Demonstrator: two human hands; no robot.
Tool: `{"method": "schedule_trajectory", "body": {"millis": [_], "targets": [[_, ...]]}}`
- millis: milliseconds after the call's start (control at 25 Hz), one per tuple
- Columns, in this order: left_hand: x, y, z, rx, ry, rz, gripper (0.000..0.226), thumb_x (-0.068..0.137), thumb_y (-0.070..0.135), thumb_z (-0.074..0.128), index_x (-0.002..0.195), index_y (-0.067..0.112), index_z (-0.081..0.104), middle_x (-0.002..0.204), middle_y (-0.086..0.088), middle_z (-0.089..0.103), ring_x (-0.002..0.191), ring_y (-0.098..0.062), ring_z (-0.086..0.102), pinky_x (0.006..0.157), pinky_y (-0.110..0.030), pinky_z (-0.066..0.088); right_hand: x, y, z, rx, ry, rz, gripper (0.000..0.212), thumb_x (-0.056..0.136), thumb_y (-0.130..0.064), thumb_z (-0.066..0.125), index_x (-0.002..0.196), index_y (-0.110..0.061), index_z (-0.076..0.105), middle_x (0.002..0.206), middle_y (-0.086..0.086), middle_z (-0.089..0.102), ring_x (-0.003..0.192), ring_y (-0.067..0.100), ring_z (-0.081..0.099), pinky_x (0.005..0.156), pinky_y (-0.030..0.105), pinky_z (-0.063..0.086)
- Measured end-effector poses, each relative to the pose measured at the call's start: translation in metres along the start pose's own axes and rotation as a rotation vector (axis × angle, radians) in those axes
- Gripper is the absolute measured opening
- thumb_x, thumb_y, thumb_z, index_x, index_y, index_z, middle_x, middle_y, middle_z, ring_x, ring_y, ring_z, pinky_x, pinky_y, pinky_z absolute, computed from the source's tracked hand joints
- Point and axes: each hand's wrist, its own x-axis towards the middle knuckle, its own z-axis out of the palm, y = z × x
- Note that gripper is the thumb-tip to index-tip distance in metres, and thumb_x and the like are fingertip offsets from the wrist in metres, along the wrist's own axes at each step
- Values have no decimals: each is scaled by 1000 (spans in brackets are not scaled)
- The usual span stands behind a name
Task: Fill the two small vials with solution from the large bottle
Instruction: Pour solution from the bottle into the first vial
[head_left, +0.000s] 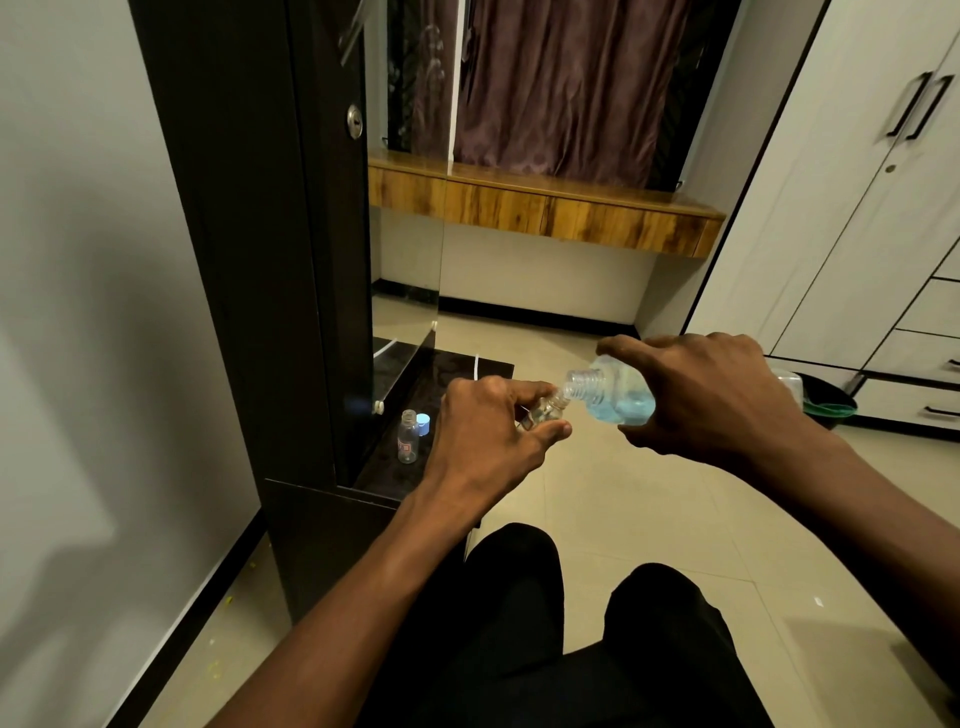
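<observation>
Tipping the large clear plastic bottle of blue solution, clamped in my right hand, toward the first small clear vial pinched in my left hand, I judge filling barely begun, the second uncapped clear vial waiting empty on the dark ledge.

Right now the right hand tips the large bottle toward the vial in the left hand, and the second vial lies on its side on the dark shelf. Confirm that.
One detail is wrong. The head view shows the second vial standing upright on the dark shelf, uncapped, beside a blue cap. The rest holds: the right hand tips the large bottle toward the vial in the left hand.
</observation>
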Motion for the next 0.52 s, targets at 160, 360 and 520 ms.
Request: {"method": "schedule_trajectory", "body": {"millis": [160, 360, 520], "targets": [[0, 1, -1, -2, -7, 5, 48, 73, 42, 89, 116, 24, 77, 96, 9, 80, 74, 5, 68, 72, -19, 61, 0, 0, -1, 32, -11, 7, 86, 67, -56, 78, 143, -40, 40, 115, -6, 74, 84, 26, 70, 65, 32, 55], [0, 0, -1, -17, -14, -7, 47, 73, 42, 89, 116, 24, 77, 101, 8, 80, 80, 0, 71, 75, -25, 63, -1, 0, 3, 92, 28, 4, 84, 68, -57, 78, 142, -39, 44, 111, -5, 75, 83, 26, 69, 62, 29, 50], [-2, 0, -3, -51, 15, -1, 45, 74, 40, 89, 114, 24, 78, 102, 11, 79, 79, 4, 70, 73, -18, 61, -3, -5, 7, 223, 58, 35, 81, 66, -62, 78, 137, -39, 48, 100, -3, 76, 81, 24, 66, 64, 29, 49]]}}
